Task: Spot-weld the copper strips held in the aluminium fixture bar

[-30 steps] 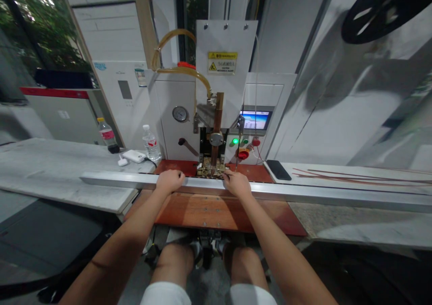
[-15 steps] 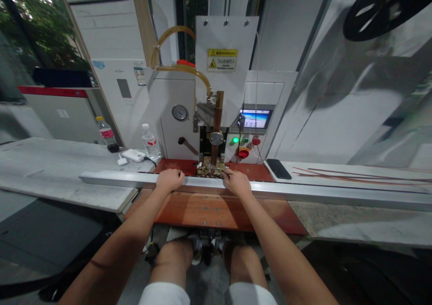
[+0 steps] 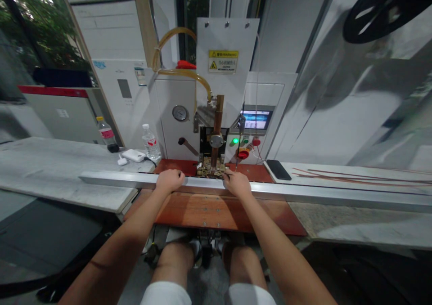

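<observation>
I sit at a white welding machine (image 3: 189,116) with a copper electrode (image 3: 218,129) coming down onto a brass fixture (image 3: 211,169). A long aluminium rail (image 3: 320,196) runs across the reddish-brown work plate (image 3: 216,213) in front of it. My left hand (image 3: 170,180) rests on the rail just left of the fixture, fingers curled in a fist over its far edge. My right hand (image 3: 237,182) sits on the rail to the right, fingers pinched on a thin strip beside the fixture; the strip is too small to name.
Two water bottles (image 3: 150,142) and a white power bank (image 3: 134,155) stand on the grey bench at left. A black phone (image 3: 278,169) and several copper rods (image 3: 354,176) lie at right. A touch screen (image 3: 254,119) and red and green buttons (image 3: 243,152) are behind my right hand.
Both hands stay where they were on the rail. Only the view has shifted slightly.
</observation>
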The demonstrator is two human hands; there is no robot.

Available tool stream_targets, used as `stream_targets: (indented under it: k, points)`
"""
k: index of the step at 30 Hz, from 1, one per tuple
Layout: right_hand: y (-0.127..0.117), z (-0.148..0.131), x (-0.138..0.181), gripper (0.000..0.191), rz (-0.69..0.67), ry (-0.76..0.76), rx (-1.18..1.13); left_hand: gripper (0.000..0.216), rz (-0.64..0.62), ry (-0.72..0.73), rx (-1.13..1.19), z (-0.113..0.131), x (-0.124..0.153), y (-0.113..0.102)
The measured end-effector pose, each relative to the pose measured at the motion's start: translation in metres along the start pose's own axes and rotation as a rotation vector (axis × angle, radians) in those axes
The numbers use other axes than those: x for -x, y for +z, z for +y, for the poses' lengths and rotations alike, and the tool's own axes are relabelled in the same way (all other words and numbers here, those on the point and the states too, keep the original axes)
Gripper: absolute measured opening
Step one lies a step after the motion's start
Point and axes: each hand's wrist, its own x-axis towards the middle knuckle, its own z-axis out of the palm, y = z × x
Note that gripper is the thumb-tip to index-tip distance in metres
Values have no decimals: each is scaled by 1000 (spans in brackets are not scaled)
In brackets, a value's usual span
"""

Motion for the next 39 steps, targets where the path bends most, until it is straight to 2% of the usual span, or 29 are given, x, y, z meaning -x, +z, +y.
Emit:
stream_targets:
  k: [39]
  points:
    - [3,1,2,40,9,3,16,54,38,-17,26,1,3,3]
